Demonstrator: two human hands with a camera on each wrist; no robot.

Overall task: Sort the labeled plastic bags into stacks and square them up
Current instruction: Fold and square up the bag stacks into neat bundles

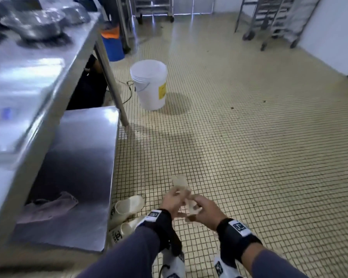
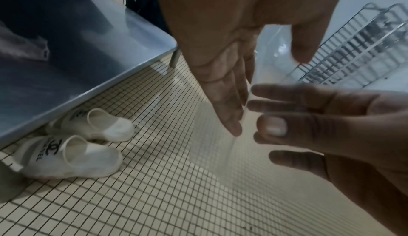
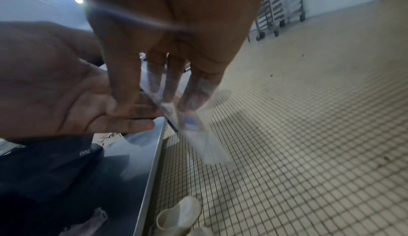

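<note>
A small bunch of clear plastic bags (image 1: 180,183) is held upright between both hands, low over the tiled floor and to the right of the steel table. In the right wrist view the bags (image 3: 194,126) carry a blurred blue label. My right hand (image 1: 206,210) pinches them, thumb (image 3: 120,89) in front and fingers behind the plastic. My left hand (image 1: 172,199) meets them from the left with straight fingers (image 2: 223,100) laid against the plastic and its thumb apart. The right hand (image 2: 320,117) shows its thumbnail pressed on the film (image 2: 270,47).
The steel table (image 1: 54,81) and its lower shelf (image 1: 82,157) run along the left, with a crumpled cloth (image 1: 50,205) on the shelf. White sandals (image 1: 127,207) lie by its corner. A white bucket (image 1: 149,83), a blue bin (image 1: 114,45) and wheeled racks (image 1: 269,23) stand farther off.
</note>
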